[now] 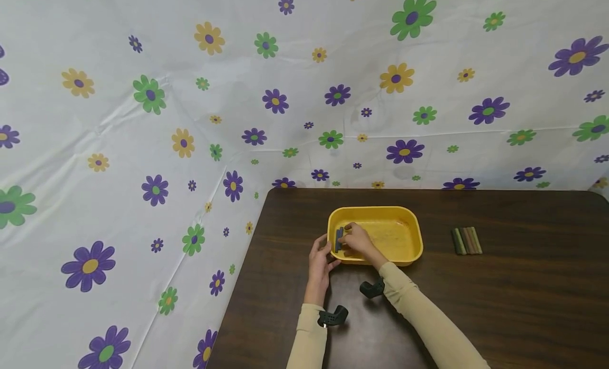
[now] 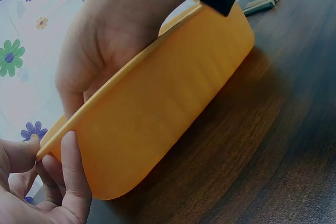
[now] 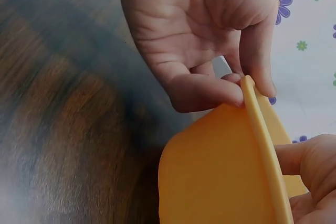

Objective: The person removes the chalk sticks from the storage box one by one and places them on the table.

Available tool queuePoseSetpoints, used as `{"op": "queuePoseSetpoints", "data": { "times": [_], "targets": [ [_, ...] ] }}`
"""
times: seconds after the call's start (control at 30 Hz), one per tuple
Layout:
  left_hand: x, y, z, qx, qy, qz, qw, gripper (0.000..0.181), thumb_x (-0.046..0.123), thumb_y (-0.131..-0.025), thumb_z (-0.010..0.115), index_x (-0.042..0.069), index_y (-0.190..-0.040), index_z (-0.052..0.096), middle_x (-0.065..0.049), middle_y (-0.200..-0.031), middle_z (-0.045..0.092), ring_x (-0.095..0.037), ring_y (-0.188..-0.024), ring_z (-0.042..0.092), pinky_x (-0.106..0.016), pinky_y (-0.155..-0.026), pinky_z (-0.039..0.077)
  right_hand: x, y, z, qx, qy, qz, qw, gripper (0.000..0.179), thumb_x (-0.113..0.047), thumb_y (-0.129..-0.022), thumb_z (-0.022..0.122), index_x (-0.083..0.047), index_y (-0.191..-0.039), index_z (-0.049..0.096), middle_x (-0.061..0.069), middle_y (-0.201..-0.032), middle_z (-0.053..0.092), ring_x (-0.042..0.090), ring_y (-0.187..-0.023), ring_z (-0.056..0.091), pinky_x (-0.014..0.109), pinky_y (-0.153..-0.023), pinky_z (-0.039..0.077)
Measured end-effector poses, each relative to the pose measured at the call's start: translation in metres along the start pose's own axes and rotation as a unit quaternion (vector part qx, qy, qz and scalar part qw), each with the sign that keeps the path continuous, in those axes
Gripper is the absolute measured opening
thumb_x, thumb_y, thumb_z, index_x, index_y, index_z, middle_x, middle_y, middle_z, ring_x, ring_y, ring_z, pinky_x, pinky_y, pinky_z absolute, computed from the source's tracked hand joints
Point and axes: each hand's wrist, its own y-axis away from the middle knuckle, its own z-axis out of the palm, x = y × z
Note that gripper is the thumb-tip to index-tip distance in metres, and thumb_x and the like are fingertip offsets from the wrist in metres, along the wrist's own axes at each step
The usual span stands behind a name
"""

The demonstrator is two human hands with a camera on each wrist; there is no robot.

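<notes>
A yellow plastic tray (image 1: 392, 262) stands on the table. My left hand (image 1: 320, 260) grips its near left corner, the thumb over the rim and the other fingers against the outer wall, as the left wrist view shows. Dark blue sticks (image 1: 337, 241) lie side by side inside, along the tray's left wall. Reaching over the near rim, my right hand (image 1: 358, 239) bends its fingers down onto one of these blue sticks and pinches it. In both wrist views the tray's wall hides the right fingertips and the sticks.
To the right of the tray, several green and brown sticks (image 1: 468, 241) lie in a row on the dark wooden table (image 1: 533, 289). A white flowered cloth (image 1: 304, 94) hangs behind the table and on its left. Each wrist wears a black camera mount.
</notes>
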Motion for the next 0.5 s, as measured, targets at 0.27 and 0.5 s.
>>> {"op": "queuePoseSetpoints", "data": {
  "times": [0.27, 0.5],
  "targets": [
    [-0.0005, 0.0005, -0.0008, 0.000, 0.004, -0.004, 1.0000, 0.040, 0.020, -0.107, 0.058, 0.005, -0.145, 0.056, -0.021, -0.119, 0.063, -0.020, -0.086, 0.066, -0.027, -0.066, 0.056, -0.0010, -0.0028, 0.0083, -0.030, -0.030, 0.014, 0.9990, 0.056, -0.002, -0.096, 0.068, 0.014, -0.143, 0.042, 0.030, -0.116, 0.061, 0.035, -0.088, 0.072, 0.040, -0.070, 0.061],
    [0.0003, 0.0005, -0.0010, 0.000, 0.004, -0.006, 1.0000, 0.040, 0.021, -0.107, 0.059, 0.007, -0.145, 0.057, -0.016, -0.114, 0.063, -0.019, -0.086, 0.066, -0.027, -0.066, 0.056, -0.0027, -0.0047, 0.0097, -0.011, 0.017, -0.020, 0.9996, 0.061, 0.000, -0.089, 0.073, 0.018, -0.139, 0.043, 0.030, -0.116, 0.060, 0.031, -0.091, 0.067, 0.037, -0.075, 0.058]
  ]
}}
